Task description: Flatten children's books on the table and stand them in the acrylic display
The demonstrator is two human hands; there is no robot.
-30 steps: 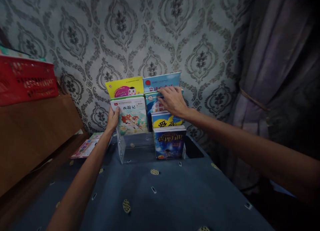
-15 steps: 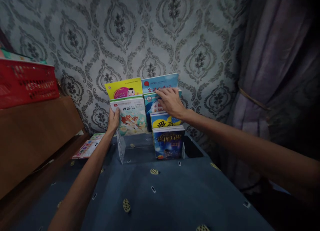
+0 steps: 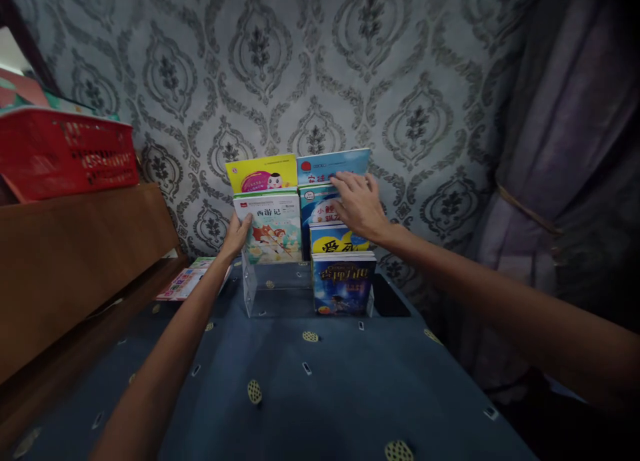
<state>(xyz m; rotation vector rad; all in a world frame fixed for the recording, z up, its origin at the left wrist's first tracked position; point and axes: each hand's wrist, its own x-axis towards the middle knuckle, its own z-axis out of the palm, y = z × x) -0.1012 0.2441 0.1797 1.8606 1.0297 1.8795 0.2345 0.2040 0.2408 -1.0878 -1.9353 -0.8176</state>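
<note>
A clear tiered book stand (image 3: pixel 249 291) holds picture books in two columns. My left hand (image 3: pixel 237 236) grips the left edge of a white book (image 3: pixel 275 233) on the left middle tier, thumb on its cover. Behind that book a yellow book (image 3: pixel 261 173) stands upright. My right hand (image 3: pixel 361 206) has its fingers stretched over the right column, in front of a light-blue book (image 3: pixel 333 161) and partly over a blue book (image 3: pixel 320 204); whether it touches them I cannot tell. Lower down are a yellow-and-blue book (image 3: pixel 333 239) and a dark-blue book (image 3: pixel 344 284) at the front.
A red plastic basket (image 3: pixel 75 154) sits on a brown wooden piece (image 3: pixel 85 248) at the left. Flat colourful booklets (image 3: pixel 183 281) lie left of the stand, and a dark flat object (image 3: pixel 390 298) lies right of it. A dark-blue patterned cloth (image 3: pixel 280 408) covers the table; a curtain (image 3: pixel 530 201) hangs at right.
The view has shifted slightly, so the stand and books appear farther right. My left hand stays at the white book's edge. My right hand remains over the right column, fingers slightly rearranged.
</note>
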